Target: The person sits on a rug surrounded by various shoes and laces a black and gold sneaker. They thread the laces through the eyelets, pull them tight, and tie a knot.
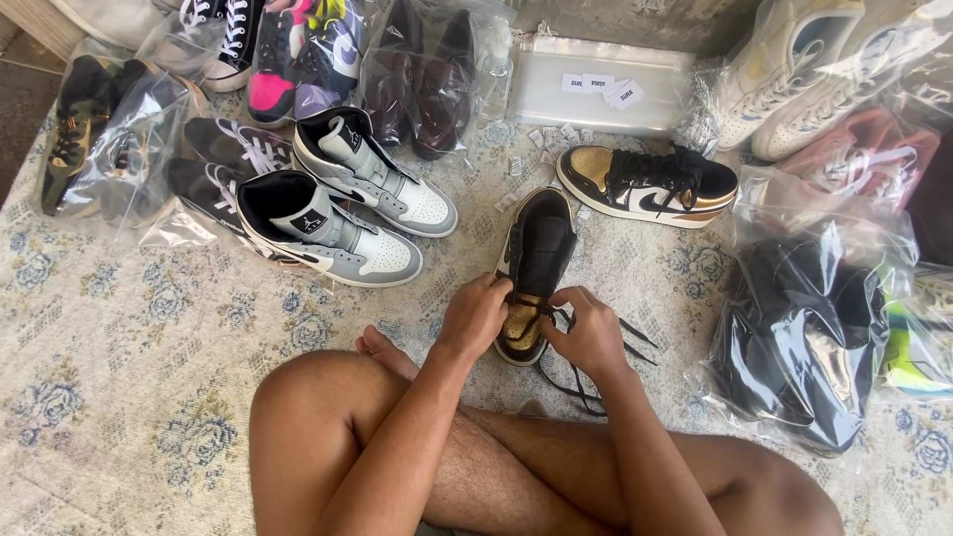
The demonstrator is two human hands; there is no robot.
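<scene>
Black and gold high-top sneaker (534, 273) sits at centre frame on the patterned rug (129, 328), toe toward me. My left hand (475, 316) and right hand (588, 333) each pinch its black lace (581, 382); I'd keep tension even, feeding each eyelet flat, untwisted.

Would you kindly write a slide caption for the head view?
Both hands, left hand and right hand, work black laces on a black-and-gold sneaker amid bagged shoes.
</scene>
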